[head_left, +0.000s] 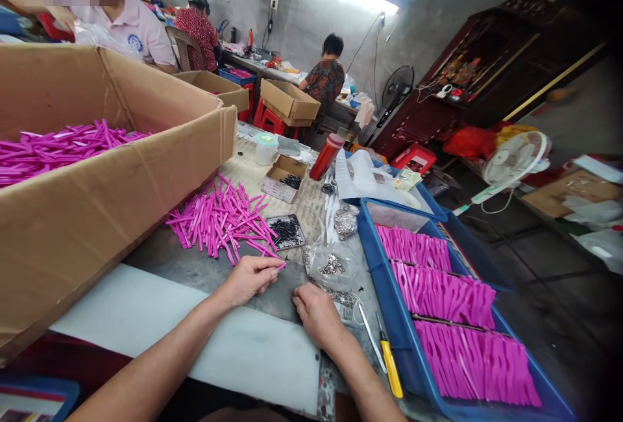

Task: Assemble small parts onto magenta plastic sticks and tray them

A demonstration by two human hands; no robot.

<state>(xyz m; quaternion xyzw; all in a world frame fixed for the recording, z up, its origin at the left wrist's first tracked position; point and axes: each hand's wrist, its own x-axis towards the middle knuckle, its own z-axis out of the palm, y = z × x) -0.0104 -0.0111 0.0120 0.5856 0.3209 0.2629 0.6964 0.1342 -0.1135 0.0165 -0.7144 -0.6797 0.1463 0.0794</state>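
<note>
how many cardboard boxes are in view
4. A big brown cardboard box of pink sticks at left, a small open carton of dark parts mid-table, and two empty-looking cartons behind. Others may be hidden.

Small assembly workshop, bare concrete walls.
Beyond the hands: heaped pink plastic sticks [221,219], big brown cardboard cartons [97,214], blue plastic tray [389,292] of sorted pieces; other seated workers [326,78] farther back.
</note>
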